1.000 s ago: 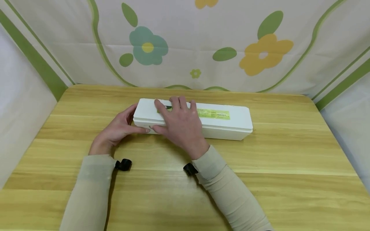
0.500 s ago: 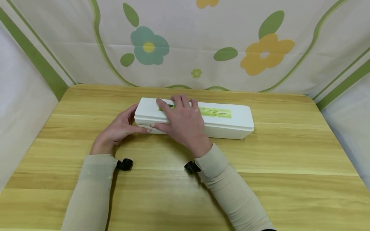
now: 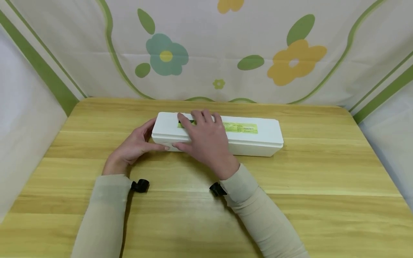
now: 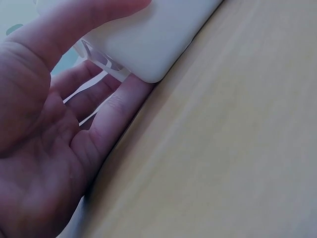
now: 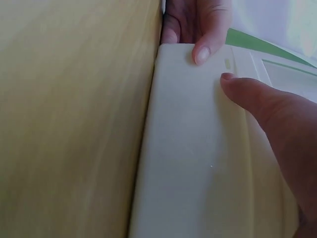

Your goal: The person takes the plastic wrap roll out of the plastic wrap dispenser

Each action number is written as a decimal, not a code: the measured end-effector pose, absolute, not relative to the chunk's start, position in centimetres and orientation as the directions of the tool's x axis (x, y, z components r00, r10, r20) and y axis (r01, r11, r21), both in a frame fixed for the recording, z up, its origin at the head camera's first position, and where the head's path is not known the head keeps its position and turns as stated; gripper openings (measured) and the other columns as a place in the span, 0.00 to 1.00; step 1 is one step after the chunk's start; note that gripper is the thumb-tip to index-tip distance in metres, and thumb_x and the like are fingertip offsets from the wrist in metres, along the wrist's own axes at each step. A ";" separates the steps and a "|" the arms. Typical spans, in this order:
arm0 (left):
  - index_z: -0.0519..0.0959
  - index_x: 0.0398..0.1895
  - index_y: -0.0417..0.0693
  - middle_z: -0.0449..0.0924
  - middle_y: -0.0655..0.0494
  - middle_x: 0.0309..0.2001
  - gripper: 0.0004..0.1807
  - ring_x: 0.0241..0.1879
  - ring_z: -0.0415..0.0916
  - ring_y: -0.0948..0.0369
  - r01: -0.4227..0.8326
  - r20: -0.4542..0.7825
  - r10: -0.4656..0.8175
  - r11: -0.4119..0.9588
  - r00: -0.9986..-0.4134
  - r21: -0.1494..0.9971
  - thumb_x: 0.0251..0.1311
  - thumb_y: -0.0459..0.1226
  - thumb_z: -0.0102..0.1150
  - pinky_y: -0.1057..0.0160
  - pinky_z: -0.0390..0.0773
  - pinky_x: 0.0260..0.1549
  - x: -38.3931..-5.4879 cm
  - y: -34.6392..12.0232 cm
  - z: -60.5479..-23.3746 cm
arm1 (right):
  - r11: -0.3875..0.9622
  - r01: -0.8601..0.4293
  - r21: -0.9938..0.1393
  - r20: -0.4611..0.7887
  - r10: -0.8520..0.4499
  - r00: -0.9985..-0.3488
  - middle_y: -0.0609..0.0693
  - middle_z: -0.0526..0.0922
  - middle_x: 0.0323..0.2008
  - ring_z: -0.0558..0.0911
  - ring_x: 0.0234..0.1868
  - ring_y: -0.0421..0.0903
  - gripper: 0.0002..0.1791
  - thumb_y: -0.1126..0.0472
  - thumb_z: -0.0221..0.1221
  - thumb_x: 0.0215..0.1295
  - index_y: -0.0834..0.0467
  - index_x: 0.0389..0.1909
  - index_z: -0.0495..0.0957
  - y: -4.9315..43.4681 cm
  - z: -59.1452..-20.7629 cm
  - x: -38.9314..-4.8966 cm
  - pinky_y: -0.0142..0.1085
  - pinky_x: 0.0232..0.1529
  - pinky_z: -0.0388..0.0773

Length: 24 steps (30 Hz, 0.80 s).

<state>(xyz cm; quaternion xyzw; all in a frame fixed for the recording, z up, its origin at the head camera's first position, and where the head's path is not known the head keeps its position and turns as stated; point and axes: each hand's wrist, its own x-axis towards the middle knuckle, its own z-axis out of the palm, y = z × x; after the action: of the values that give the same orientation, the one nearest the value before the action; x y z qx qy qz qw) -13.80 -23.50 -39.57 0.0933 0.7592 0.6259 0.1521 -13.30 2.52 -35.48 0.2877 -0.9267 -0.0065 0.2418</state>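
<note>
On wooden tabletop [image 3: 193,222], a foam box [image 3: 250,149] is seemingly steadied, left end clasped by left hand [image 3: 133,145], lid [image 3: 267,131] by spread right hand [image 3: 209,139].

The place looks like a small curtained-off booth; whether it belongs to a home, a lab or a studio cannot be told. Under the left hand [image 3: 133,145] and the right hand [image 3: 209,141] spreads a wood-grain table [image 3: 322,168]. Beyond them, behind its far edge, hangs creased pale cloth [image 3: 206,39] printed with a teal flower [image 3: 177,57], an orange flower [image 3: 306,59] and green leaves [image 3: 251,62]. Pale side panels [image 3: 25,122] flank the table, left and right of the hands.
</note>
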 end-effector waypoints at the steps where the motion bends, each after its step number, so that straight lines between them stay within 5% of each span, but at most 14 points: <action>1: 0.62 0.85 0.62 0.68 0.54 0.75 0.54 0.65 0.69 0.53 -0.048 -0.113 0.332 0.198 -0.936 0.979 0.58 0.27 0.78 0.67 0.79 0.57 -13.8 -23.5 -39.6 | 0.835 -0.528 0.154 0.434 -0.538 -0.723 0.53 0.83 0.62 0.82 0.61 0.55 0.47 0.18 0.62 0.61 0.40 0.74 0.74 2.7 -35.4 -13.3 0.55 0.62 0.80; 8: 0.62 0.85 0.63 0.68 0.54 0.76 0.56 0.68 0.66 0.54 -0.049 -0.114 0.329 0.198 -0.938 0.979 0.56 0.26 0.79 0.67 0.75 0.62 -13.9 -23.4 -39.8 | 0.849 -0.522 0.082 0.372 -0.513 -0.774 0.52 0.81 0.64 0.80 0.65 0.54 0.46 0.20 0.63 0.62 0.39 0.77 0.72 4.5 -35.3 -13.1 0.52 0.68 0.75; 14: 0.63 0.84 0.65 0.68 0.57 0.78 0.57 0.72 0.65 0.57 -0.050 -0.114 0.311 0.206 -0.944 0.977 0.53 0.26 0.81 0.69 0.69 0.67 -14.0 -23.7 -39.7 | 0.860 -0.510 -0.034 0.410 -0.454 -0.792 0.55 0.82 0.63 0.80 0.65 0.56 0.44 0.23 0.70 0.54 0.42 0.67 0.79 7.0 -35.5 -13.3 0.56 0.63 0.76; 24: 0.63 0.84 0.67 0.68 0.58 0.77 0.58 0.71 0.66 0.57 -0.082 -0.140 0.294 0.200 -0.945 0.976 0.53 0.25 0.81 0.70 0.75 0.62 -14.1 -24.0 -39.8 | 0.898 -0.437 -0.059 0.412 -0.377 -0.830 0.57 0.80 0.62 0.79 0.63 0.59 0.47 0.20 0.72 0.47 0.43 0.64 0.78 12.2 -36.0 -13.0 0.60 0.63 0.73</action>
<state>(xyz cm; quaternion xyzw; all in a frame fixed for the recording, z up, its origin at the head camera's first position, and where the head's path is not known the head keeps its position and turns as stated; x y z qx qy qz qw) -14.06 -24.00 -39.85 0.0696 0.7599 0.6287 0.1497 -13.01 12.25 -35.96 0.2132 -0.9535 0.0756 0.1990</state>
